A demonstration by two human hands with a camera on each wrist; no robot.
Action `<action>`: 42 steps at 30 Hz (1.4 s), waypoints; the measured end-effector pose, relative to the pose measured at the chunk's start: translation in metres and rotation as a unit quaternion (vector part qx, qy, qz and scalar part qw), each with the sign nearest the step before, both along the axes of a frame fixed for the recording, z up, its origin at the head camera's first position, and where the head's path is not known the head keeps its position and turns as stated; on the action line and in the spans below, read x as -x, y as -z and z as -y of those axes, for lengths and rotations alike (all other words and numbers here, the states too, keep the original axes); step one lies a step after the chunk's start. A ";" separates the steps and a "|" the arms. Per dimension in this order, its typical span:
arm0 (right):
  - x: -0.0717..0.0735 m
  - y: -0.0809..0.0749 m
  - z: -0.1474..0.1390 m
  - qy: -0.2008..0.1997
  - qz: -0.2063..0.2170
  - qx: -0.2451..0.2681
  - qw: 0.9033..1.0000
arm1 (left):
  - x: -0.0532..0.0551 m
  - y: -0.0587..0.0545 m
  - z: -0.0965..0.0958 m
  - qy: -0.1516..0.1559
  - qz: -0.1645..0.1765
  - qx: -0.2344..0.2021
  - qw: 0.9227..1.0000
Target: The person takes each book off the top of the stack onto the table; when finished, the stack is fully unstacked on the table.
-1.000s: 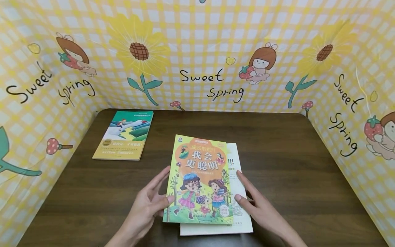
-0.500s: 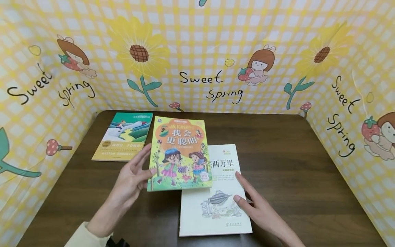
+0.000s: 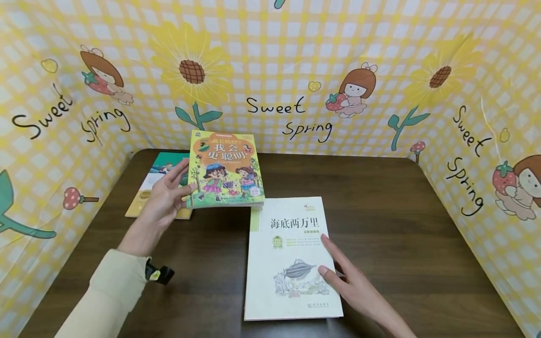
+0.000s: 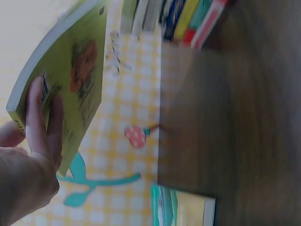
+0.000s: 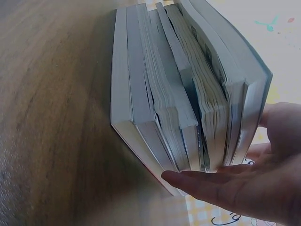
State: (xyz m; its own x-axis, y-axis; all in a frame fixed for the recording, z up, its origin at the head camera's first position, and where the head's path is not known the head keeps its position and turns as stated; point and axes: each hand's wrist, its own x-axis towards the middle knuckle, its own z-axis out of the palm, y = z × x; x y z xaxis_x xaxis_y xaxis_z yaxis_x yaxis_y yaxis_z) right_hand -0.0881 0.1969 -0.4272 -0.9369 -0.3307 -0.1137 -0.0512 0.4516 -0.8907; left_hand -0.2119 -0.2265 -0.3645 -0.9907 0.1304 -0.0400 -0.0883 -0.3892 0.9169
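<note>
My left hand (image 3: 162, 199) grips the left edge of a yellow-green children's paperback (image 3: 226, 176), thumb on the front cover. Raised and tilted, this book shows its back cover in the left wrist view, with fingers (image 4: 37, 117) lying across it. A white book (image 3: 291, 277) with a submarine drawing lies on top of a stack of several books (image 5: 164, 89), whose page edges show in the right wrist view. Against the stack's right side rests my right hand (image 3: 352, 279), its fingers extended along the books and its thumb on the white cover.
A green-and-yellow book (image 3: 162, 162) lies at the table's back left, partly hidden by the left hand and the raised paperback. Dark wood (image 3: 380, 197) makes up the tabletop. A yellow checked cloth (image 3: 270, 65) stands around its back and sides.
My left hand has lifted the yellow-green paperback off the stack and carried it left and toward the back, uncovering the white book. The right hand stays at the stack.
</note>
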 end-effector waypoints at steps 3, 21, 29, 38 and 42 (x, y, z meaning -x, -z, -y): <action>0.000 0.000 -0.001 -0.001 0.002 -0.002 1.000 | 0.016 0.004 0.009 0.002 0.005 0.012 1.000; 0.004 0.002 -0.008 -0.035 0.016 0.034 0.999 | 0.070 0.050 0.032 0.029 0.028 0.085 0.996; 0.005 0.002 -0.008 -0.039 -0.001 0.029 0.999 | 0.086 0.072 0.031 0.030 0.067 0.150 0.986; 0.008 0.002 -0.009 -0.055 -0.025 0.023 0.998 | 0.087 0.081 0.023 0.065 0.063 0.312 0.946; 0.008 0.002 -0.010 -0.056 -0.030 0.024 0.998 | 0.085 0.082 0.016 0.066 0.074 0.368 0.925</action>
State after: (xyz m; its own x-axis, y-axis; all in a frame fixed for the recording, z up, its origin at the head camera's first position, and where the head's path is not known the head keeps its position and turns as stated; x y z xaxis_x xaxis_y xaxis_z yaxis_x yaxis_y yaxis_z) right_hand -0.0957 0.2066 -0.4294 -0.8985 -0.4371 -0.0395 -0.1534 0.3972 -0.9048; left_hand -0.2966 -0.2425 -0.4469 -0.9447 0.1336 -0.2994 -0.2358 0.3577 0.9036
